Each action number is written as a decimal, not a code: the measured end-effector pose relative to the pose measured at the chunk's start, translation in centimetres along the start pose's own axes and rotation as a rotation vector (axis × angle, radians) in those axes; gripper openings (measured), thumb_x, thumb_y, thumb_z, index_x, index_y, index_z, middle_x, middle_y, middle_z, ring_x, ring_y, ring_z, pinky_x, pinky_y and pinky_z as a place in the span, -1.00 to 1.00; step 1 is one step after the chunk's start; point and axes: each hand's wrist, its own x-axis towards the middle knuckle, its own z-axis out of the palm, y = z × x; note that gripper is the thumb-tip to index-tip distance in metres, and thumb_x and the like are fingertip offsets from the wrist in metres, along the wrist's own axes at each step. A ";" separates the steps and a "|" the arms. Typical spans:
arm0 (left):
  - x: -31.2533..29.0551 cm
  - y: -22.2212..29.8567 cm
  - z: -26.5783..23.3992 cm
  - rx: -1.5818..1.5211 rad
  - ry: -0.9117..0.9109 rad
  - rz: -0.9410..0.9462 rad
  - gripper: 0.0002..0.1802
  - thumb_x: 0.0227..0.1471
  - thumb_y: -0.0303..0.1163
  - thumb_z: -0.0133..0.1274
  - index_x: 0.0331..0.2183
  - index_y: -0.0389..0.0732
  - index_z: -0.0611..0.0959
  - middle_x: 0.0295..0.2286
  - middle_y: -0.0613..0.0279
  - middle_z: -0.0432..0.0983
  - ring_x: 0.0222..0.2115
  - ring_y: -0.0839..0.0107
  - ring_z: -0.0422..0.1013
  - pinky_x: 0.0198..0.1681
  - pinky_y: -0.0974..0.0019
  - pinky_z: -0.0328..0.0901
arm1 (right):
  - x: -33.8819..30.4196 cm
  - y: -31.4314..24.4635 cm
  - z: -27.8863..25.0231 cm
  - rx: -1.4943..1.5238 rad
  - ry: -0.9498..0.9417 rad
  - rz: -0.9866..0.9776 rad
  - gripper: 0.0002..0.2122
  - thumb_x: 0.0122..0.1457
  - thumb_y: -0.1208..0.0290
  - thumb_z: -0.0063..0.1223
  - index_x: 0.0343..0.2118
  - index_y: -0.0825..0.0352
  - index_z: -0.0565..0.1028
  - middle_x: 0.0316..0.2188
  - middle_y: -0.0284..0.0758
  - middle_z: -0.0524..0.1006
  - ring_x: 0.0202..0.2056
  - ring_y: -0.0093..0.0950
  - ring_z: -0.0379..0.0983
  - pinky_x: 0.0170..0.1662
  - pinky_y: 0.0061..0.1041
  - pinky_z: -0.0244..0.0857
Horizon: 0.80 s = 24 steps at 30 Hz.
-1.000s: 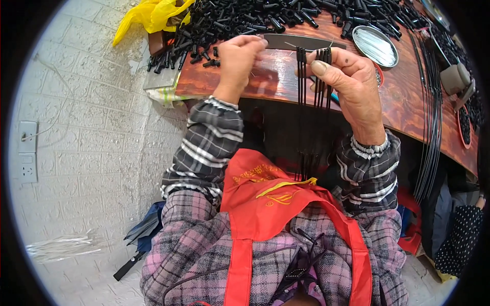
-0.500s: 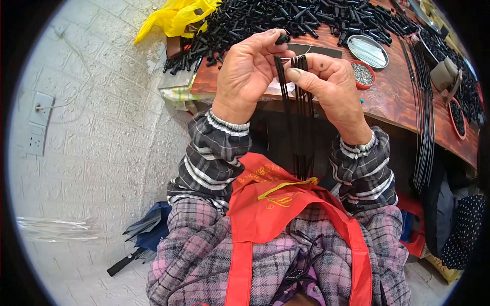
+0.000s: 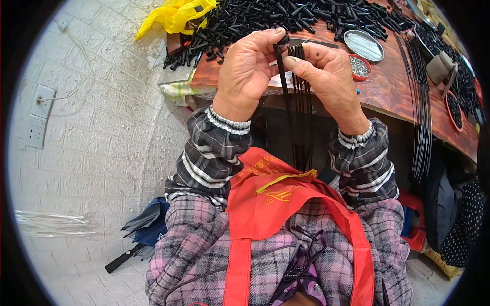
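My left hand (image 3: 241,74) is raised over the near edge of the table, its thumb and fingers closed on a small black plastic piece (image 3: 284,39). Beside it my right hand (image 3: 331,69) pinches the upper ends of several thin black rods (image 3: 302,104), which look like umbrella ribs. These dangle side by side toward my red apron (image 3: 275,204). Close to the left fingers, a few more black rods (image 3: 283,76) hang a little apart from the rest. A fine wire (image 3: 307,40) sticks up by the right fingers; how it joins the rods is too small to make out.
Heaped black tubular parts (image 3: 265,18) cover the back of the wooden table (image 3: 388,92). To the right are a dish of white sticks (image 3: 363,46), a red bowl of small metal bits (image 3: 359,66) and more long rods (image 3: 421,112). A folded umbrella (image 3: 148,222) leans at lower left.
The gap between the two groups of rods has narrowed slightly, and less wire shows between them. Both hands keep their grip in nearly the same place.
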 end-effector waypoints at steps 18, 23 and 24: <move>-0.4 -0.4 1.0 0.024 0.098 0.084 -0.90 -0.12 -0.41 0.03 -0.45 -0.20 0.53 -0.56 0.39 0.40 -0.52 0.59 0.32 -0.42 0.47 0.23 | 0.6 0.8 -0.4 -0.159 -0.010 -0.085 -0.90 -0.01 0.48 0.02 -0.57 0.38 0.45 -0.69 -0.58 0.33 -0.64 -0.83 0.13 -0.61 -0.80 -0.02; -0.7 -0.7 0.7 0.068 0.068 0.153 -0.86 -0.09 -0.44 0.01 -0.38 -0.22 0.54 -0.45 0.36 0.45 -0.42 0.55 0.35 -0.36 0.44 0.22 | 0.7 1.0 -0.1 -0.195 0.006 -0.078 -0.91 -0.02 0.49 0.04 -0.57 0.39 0.45 -0.69 -0.57 0.33 -0.64 -0.83 0.12 -0.62 -0.79 -0.03; -0.8 -0.8 0.6 0.086 0.048 0.187 -0.87 -0.10 -0.44 0.01 -0.39 -0.22 0.55 -0.45 0.36 0.45 -0.43 0.56 0.34 -0.36 0.43 0.22 | 0.6 1.0 0.0 -0.178 0.023 -0.067 -0.91 -0.03 0.50 0.05 -0.57 0.39 0.44 -0.70 -0.57 0.33 -0.65 -0.82 0.12 -0.62 -0.79 -0.03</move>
